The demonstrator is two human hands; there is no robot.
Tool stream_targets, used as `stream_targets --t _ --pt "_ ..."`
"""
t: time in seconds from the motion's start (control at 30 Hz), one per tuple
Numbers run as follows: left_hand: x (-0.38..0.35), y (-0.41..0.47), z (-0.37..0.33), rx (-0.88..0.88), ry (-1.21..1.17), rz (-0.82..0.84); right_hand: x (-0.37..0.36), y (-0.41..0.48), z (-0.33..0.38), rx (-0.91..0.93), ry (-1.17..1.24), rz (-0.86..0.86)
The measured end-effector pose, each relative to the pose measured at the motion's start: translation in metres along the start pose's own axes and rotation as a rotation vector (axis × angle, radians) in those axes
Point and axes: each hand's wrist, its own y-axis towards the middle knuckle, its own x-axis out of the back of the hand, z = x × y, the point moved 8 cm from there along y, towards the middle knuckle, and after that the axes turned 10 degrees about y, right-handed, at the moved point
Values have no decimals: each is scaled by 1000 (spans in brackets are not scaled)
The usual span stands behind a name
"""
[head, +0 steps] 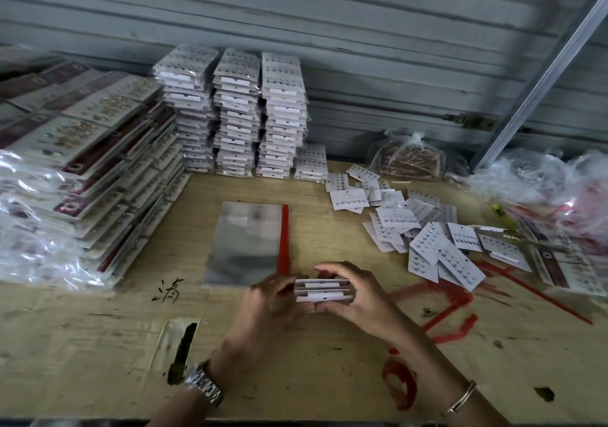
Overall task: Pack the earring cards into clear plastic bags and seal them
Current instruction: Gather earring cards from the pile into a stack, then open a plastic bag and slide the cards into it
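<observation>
Both hands hold a small stack of white earring cards (324, 290) edge-on above the table's middle. My left hand (266, 298) grips its left side; my right hand (357, 290) curls over the top and right side. Just beyond them a pile of clear plastic bags (245, 242) with a red strip along its right edge lies flat. Loose earring cards (424, 229) are scattered to the right.
Tall stacks of bagged earring cards (237, 111) stand at the back by the shutter wall. Larger bagged card packs (85, 170) are heaped at left. Plastic bags (539, 180) and a bagged bundle (408, 157) lie at the back right. The cardboard-covered table (296, 370) has red markings.
</observation>
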Motion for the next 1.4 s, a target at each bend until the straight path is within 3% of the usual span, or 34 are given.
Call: stream_targets --t 0.13,0.27,0.57,0.67,0.8,0.87,1.1,1.4 --pt "-2 -3 0 38 -8 15 -1 -4 -13 -71 252 -13" --pt "-5 -4 0 45 -19 41 -2 -8 -16 -129 251 9" --pt "-2 -5 -1 62 -15 51 -2 -6 -20 -67 235 -10" --pt "2 -6 -5 32 89 68 1 -4 -14 -48 264 -9" --pt "29 2 2 77 212 -114 14 -3 -11 -61 345 -77" --pt "41 8 7 100 404 -218 18 -3 -11 -66 380 -101" --pt "24 20 28 228 549 39 17 -1 -10 -40 520 -174" --pt "29 19 26 276 492 36 13 1 -9 -38 540 -138"
